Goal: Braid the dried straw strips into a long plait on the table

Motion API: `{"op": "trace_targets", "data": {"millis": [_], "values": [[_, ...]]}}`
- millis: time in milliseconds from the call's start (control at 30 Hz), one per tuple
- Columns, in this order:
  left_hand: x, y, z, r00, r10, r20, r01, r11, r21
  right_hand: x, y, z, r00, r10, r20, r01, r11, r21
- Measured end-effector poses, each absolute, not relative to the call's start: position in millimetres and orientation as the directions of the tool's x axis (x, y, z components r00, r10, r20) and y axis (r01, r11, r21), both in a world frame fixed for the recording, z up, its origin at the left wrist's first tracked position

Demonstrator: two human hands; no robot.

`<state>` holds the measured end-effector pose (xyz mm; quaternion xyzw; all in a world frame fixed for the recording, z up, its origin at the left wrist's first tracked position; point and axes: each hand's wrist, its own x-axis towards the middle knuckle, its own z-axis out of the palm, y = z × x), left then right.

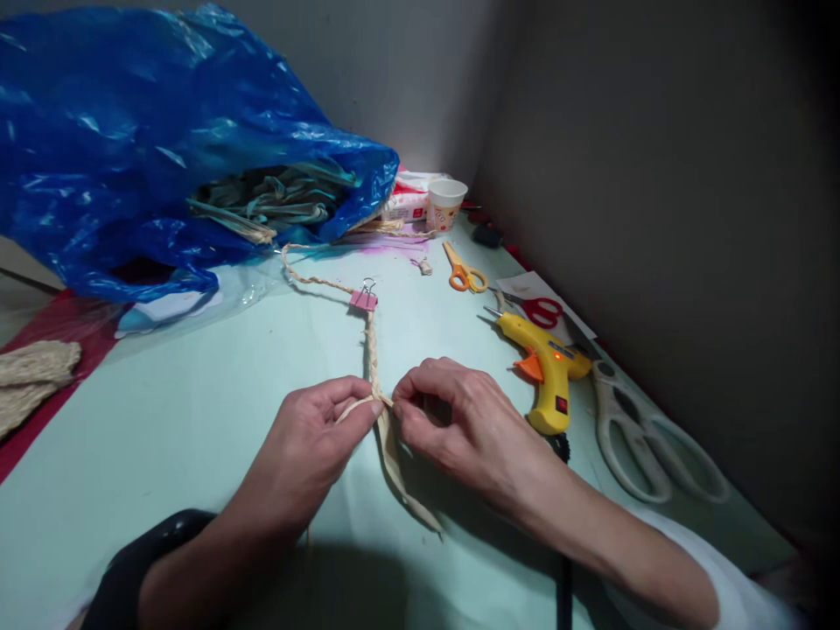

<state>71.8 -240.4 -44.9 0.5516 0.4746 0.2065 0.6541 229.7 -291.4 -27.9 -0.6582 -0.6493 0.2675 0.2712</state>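
A pale braided cord (372, 346) runs down the middle of the table toward me, held at its far part by a pink binder clip (363, 300). At the near end of the braid, my left hand (328, 426) pinches it and a loose strand between thumb and fingers. Just to the right, my right hand (459, 416) is closed in a pinch on another thin strand (386, 400) at the same spot. A wider flat strand (397, 468) hangs from the braid between my hands and lies toward me, its tip tapering off.
A blue plastic bag (150, 131) with dried fibres fills the back left. On the right lie a yellow glue gun (551, 372) with its orange light on, orange scissors (465, 273), red scissors (542, 311) and big white-handled scissors (633, 446). Behind stands a paper cup (447, 206).
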Motion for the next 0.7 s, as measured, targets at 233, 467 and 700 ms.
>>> {"op": "trace_targets", "data": {"millis": [233,467,700], "values": [[76,-250,-44,0.352,0.852,-0.388,0.286,0.297,0.911,220,-293,-27,0.046,0.995,-0.089,0.598,-0.098,-0.796],[71,-244,-56,0.378,0.879,-0.291,0.262,0.200,0.944,211,-295,-36,0.127,0.980,-0.156,0.513,-0.200,-0.835],[67,-243,-53,0.477,0.826,-0.300,0.140,0.265,0.954,201,-304,-37,0.197,0.977,0.081,0.748,-0.096,-0.656]]}}
